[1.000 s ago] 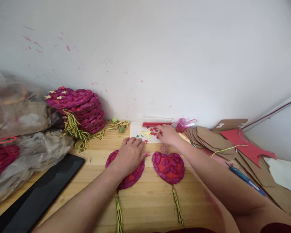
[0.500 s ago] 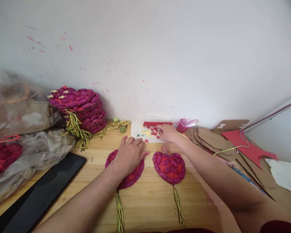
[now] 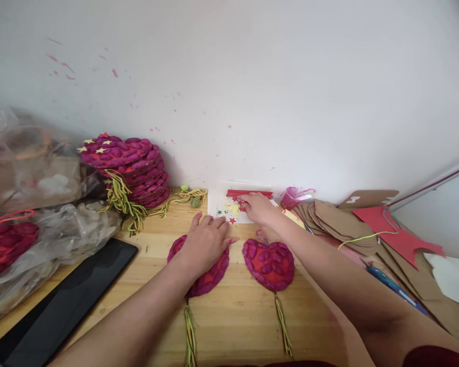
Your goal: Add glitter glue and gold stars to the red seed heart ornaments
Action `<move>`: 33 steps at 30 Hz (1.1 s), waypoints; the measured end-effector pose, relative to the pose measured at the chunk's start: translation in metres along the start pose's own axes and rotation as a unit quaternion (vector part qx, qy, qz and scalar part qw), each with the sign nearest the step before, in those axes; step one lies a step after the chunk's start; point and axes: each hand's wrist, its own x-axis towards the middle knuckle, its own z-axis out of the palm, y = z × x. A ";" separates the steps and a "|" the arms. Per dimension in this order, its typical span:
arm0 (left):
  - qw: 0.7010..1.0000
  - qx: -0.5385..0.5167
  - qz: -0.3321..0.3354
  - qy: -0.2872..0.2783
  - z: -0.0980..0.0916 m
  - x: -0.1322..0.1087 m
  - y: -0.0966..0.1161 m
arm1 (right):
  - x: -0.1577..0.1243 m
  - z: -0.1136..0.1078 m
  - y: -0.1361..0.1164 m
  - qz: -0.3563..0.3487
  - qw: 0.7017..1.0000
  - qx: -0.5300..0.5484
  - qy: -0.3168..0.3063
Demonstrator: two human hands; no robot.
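My left hand [image 3: 205, 240] lies flat, fingers spread, on a red-and-magenta heart ornament [image 3: 208, 278] with a green-yellow tassel. A second heart ornament [image 3: 269, 258] with a loop and tassel lies just right of it, untouched. My right hand [image 3: 255, 206] reaches to the white sheet [image 3: 218, 203] by the wall, which carries small red, yellow and green stars. Its fingertips are pinched down among the red stars; I cannot see whether they hold one.
A stack of finished ornaments [image 3: 132, 165] with tassels stands at the back left. Plastic bags [image 3: 42, 224] and a black tablet [image 3: 61, 300] lie left. Brown and red card cut-outs [image 3: 348, 219], a pink cup [image 3: 292, 196] and a blue tool [image 3: 390, 285] lie right.
My right hand has slid a little left across the star sheet. The left hand stays on the ornament. The view has drifted slightly.
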 end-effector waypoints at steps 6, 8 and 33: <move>1.000 0.005 0.000 0.000 0.000 -0.001 0.000 | 0.008 -0.002 -0.009 0.018 1.000 -0.003 -0.001; 1.000 0.006 -0.001 -0.001 0.000 0.000 -0.001 | 0.008 -0.002 -0.010 0.019 1.000 0.003 0.001; 1.000 0.007 0.001 0.003 0.003 -0.001 -0.005 | 0.021 0.000 -0.030 0.022 0.998 0.063 0.008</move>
